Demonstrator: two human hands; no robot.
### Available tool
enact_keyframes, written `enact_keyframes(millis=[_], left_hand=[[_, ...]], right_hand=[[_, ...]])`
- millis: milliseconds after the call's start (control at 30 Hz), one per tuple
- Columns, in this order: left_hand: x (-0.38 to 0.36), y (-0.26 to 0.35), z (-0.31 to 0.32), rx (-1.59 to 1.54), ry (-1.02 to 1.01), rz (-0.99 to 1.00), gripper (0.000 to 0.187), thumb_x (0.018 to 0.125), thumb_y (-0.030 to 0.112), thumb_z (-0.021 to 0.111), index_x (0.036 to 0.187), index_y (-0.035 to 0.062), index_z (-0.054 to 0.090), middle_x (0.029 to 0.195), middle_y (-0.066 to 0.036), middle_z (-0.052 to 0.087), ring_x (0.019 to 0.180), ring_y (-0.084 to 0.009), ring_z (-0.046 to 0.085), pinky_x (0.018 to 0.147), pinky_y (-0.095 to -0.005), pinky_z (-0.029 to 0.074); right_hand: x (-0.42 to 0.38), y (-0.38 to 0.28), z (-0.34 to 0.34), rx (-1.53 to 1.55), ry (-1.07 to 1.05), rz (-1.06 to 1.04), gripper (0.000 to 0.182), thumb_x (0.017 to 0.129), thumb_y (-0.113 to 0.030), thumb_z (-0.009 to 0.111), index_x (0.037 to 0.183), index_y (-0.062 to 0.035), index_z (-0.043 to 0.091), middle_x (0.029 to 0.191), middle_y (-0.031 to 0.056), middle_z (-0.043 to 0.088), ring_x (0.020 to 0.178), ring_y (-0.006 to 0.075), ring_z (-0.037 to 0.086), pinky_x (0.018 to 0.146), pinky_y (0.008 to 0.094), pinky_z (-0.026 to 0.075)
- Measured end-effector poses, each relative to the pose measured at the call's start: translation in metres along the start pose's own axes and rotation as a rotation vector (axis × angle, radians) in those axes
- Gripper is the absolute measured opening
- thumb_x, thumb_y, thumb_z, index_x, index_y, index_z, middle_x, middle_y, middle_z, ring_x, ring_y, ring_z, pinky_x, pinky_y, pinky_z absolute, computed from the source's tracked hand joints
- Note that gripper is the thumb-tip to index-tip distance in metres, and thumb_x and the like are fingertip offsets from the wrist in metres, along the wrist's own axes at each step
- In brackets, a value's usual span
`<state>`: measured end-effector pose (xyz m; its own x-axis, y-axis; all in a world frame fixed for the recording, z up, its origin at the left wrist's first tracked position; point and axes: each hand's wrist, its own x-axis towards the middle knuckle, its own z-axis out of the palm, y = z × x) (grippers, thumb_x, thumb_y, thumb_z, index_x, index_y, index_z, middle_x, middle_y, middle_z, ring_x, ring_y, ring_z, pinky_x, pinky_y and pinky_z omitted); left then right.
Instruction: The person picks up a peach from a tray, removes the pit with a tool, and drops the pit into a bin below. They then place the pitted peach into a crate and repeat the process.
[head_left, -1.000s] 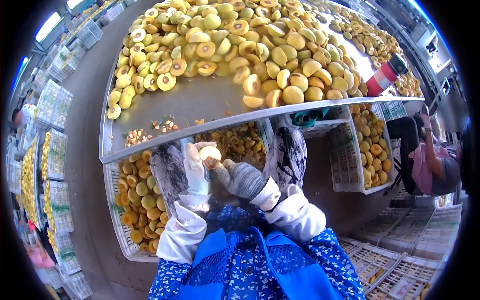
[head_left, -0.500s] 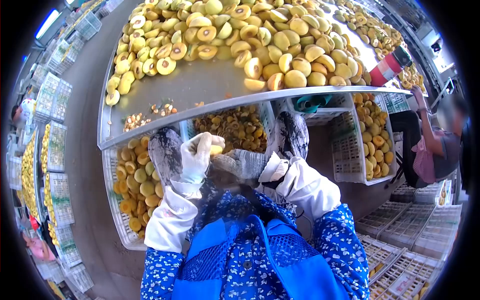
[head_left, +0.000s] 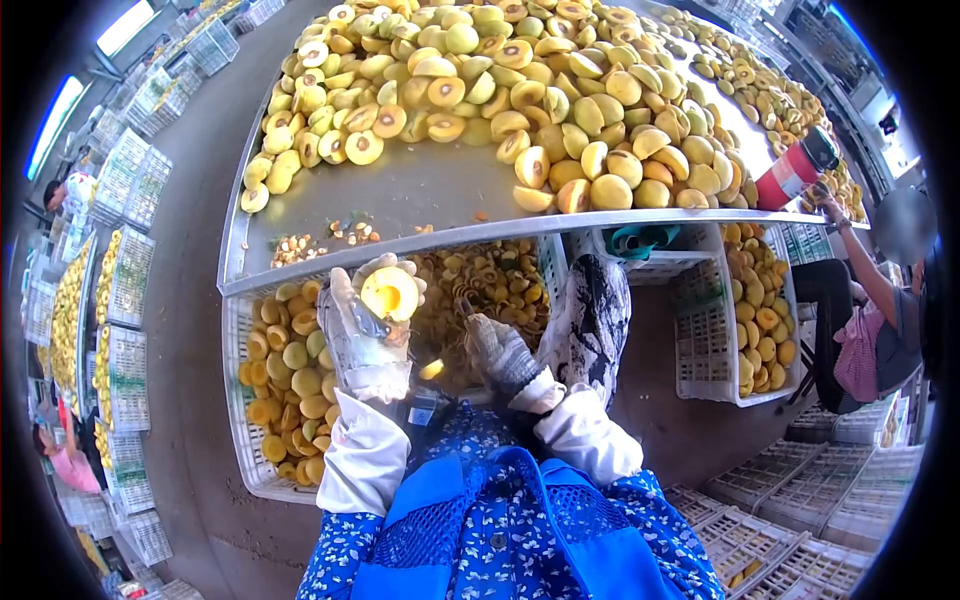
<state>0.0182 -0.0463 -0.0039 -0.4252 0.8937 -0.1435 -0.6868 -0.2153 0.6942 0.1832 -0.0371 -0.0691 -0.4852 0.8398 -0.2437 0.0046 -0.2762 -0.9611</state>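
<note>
My left hand [head_left: 345, 325], in a pale glove, is closed around a yellow peach half [head_left: 390, 293], its hollow facing up with no stone showing. Lower and to the right, my right hand [head_left: 498, 352], in a grey knitted glove, has its fingers curled together. A thin dark tip shows at those fingers, but I cannot make out what it belongs to. A small yellow scrap [head_left: 432, 369] hangs in the air between my hands. Below them a crate [head_left: 552, 280] holds peach scraps and cut pieces. Beside my left forearm stands a white crate [head_left: 240, 400] of peach halves.
A metal table [head_left: 420, 185] ahead bears a heap of cut peaches [head_left: 560, 90], stone bits [head_left: 300, 247] and a red bottle [head_left: 795, 170]. Another crate [head_left: 700, 350] of halves stands right. A person [head_left: 885, 310] sits beyond it. Stacked crates [head_left: 800, 480] lie lower right.
My hands have moved apart. My left hand has risen and turned, bringing the hollow of the peach half into view. A yellow scrap now shows in mid-air. The whole view has shifted slightly.
</note>
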Motion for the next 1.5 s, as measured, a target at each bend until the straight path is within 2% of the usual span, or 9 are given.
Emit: enact_keyframes(millis=[200,533,633,733,933,1267,1333,1400,1500], left_hand=[[-0.009,-0.015,0.032,0.174,0.071,0.027,0.057,0.096,0.047,0.032,0.100,-0.0020,0.060,0.089,-0.016,0.065,0.073,-0.0242,0.064,0.067,-0.0310,0.054],[-0.008,0.004,-0.013,0.671,0.321,0.411,0.057,0.089,0.056,0.043,0.109,0.0050,0.058,0.091,-0.010,0.063,0.071,-0.0153,0.058,0.060,-0.0248,0.049],[0.016,0.033,-0.068,0.398,0.308,0.355,0.032,0.088,0.028,0.054,0.106,0.0018,0.054,0.093,-0.009,0.061,0.076,-0.0196,0.061,0.065,-0.0292,0.054],[0.009,0.043,-0.049,-0.029,-0.010,-0.066,0.043,0.092,0.039,0.046,0.111,0.0003,0.051,0.093,-0.014,0.062,0.076,-0.0232,0.062,0.067,-0.0347,0.054],[-0.001,-0.032,-0.004,0.170,0.129,-0.129,0.055,0.095,0.048,0.037,0.118,0.0001,0.051,0.104,-0.013,0.060,0.090,-0.0249,0.059,0.076,-0.0303,0.052],[-0.030,-0.035,-0.007,0.079,-0.006,-0.232,0.038,0.095,0.036,0.046,0.112,0.0021,0.050,0.093,-0.004,0.056,0.083,-0.0131,0.056,0.073,-0.0243,0.049],[-0.028,-0.043,-0.025,0.287,0.089,-0.079,0.038,0.095,0.035,0.046,0.112,0.0018,0.050,0.091,-0.004,0.056,0.080,-0.0124,0.056,0.071,-0.0240,0.048],[-0.045,-0.014,-0.006,0.232,0.046,-0.182,0.037,0.094,0.035,0.047,0.108,0.0019,0.053,0.093,-0.004,0.057,0.080,-0.0111,0.055,0.068,-0.0240,0.047],[-0.042,0.016,-0.045,0.966,0.136,0.200,0.028,0.093,0.027,0.049,0.106,0.0028,0.055,0.095,-0.007,0.058,0.083,-0.0163,0.057,0.070,-0.0272,0.048]], right_hand=[[0.006,-0.012,-0.009,-0.666,-0.007,-0.706,0.025,0.092,-0.021,0.047,0.106,-0.0031,0.056,0.084,0.0197,0.058,0.072,0.0353,0.060,0.059,0.0418,0.047],[0.000,-0.005,-0.007,-0.828,-0.054,-0.474,0.026,0.087,-0.019,0.048,0.110,-0.0077,0.051,0.076,0.0147,0.051,0.058,0.0329,0.057,0.045,0.0435,0.043],[0.001,0.010,-0.012,-0.650,0.005,-0.351,0.018,0.088,-0.021,0.055,0.100,-0.0077,0.056,0.072,0.0139,0.055,0.060,0.0298,0.058,0.052,0.0394,0.045],[-0.005,-0.023,-0.001,-0.005,-0.052,-0.168,0.027,0.086,-0.031,0.060,0.096,-0.0054,0.056,0.079,0.0211,0.061,0.075,0.0403,0.060,0.062,0.0407,0.048],[0.016,-0.041,-0.003,-0.261,0.158,-0.628,0.037,0.080,-0.027,0.065,0.111,-0.0101,0.052,0.079,0.0177,0.062,0.065,0.0379,0.061,0.055,0.0434,0.049],[0.014,-0.041,0.010,-0.526,-0.050,-0.454,0.031,0.075,-0.030,0.065,0.099,-0.0107,0.059,0.076,0.0197,0.062,0.072,0.0388,0.060,0.063,0.0448,0.049],[0.009,-0.043,0.018,-0.425,-0.003,-0.427,0.031,0.080,-0.028,0.064,0.104,-0.0092,0.060,0.075,0.0173,0.064,0.069,0.0315,0.065,0.063,0.0393,0.050],[0.015,-0.027,0.040,0.456,-0.043,-0.135,0.017,0.088,-0.018,0.059,0.097,-0.0047,0.062,0.075,0.0017,0.063,0.071,0.0065,0.053,0.062,0.0247,0.047],[0.018,-0.019,0.022,0.264,-0.035,-0.101,0.017,0.087,-0.021,0.061,0.088,-0.0039,0.062,0.073,0.0017,0.062,0.068,0.0075,0.053,0.060,0.0262,0.046]])
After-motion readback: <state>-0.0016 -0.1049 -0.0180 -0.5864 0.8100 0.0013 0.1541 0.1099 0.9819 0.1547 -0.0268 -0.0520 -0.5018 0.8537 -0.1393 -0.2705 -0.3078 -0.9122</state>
